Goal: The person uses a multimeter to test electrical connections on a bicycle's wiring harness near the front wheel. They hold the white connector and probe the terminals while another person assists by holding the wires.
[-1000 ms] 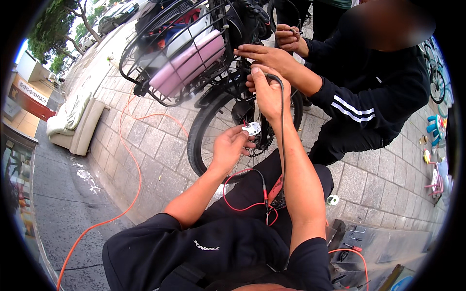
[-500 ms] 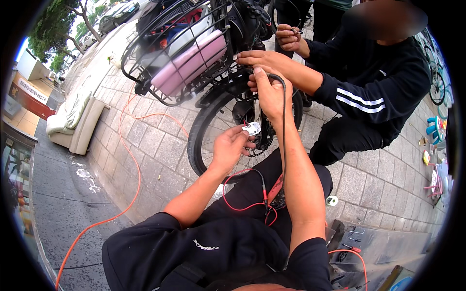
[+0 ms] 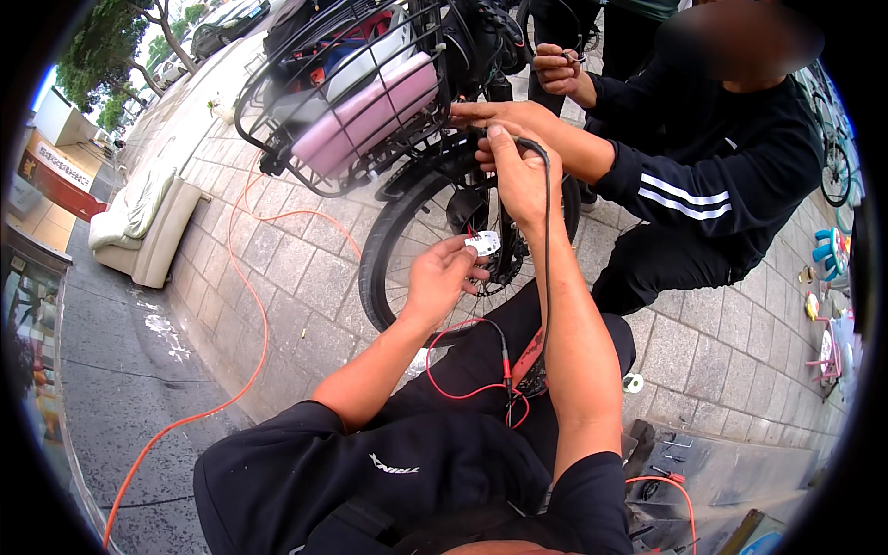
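Head view showed the left hand [image 3: 442,277] pinching the white piece [image 3: 485,243] before the wheel [image 3: 372,268], the right hand [image 3: 524,185] clamped on a cable [image 3: 548,199] higher up, seemingly a wiring step whose next move likely called for steadying both.

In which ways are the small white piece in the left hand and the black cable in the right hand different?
The white piece is pale with dark marks; the black cable is dark. The white piece is short and broad, while the black cable is long, thin and bent. The white piece sits at the left hand's fingertips; the black cable runs from the right hand along the forearm.

Both are hand-held.
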Demonstrator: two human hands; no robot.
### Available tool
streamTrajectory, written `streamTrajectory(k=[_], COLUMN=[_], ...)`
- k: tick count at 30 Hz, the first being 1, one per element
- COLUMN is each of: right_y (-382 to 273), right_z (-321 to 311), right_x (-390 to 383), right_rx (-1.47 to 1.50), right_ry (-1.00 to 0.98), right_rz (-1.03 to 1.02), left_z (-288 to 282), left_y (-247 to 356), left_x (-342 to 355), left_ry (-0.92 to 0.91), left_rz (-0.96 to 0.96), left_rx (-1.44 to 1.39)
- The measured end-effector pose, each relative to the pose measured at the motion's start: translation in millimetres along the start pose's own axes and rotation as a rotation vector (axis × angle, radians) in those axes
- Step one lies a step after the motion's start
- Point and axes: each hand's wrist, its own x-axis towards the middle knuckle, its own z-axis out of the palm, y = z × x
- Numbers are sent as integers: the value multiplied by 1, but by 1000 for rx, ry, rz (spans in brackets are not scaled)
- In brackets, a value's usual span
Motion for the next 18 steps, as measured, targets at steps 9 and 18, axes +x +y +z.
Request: streamTrajectory(k=[9, 18], right_y=[3, 6], right_z=[2, 2], right_x=[0, 5], right_rx=[16, 22], right_ry=[35, 25], right_rz=[12, 24], left_z=[0, 0], left_y=[-1, 2], left_x=[2, 2], left_ry=[0, -9], left_rz=[5, 9], left_rx=[-5, 13])
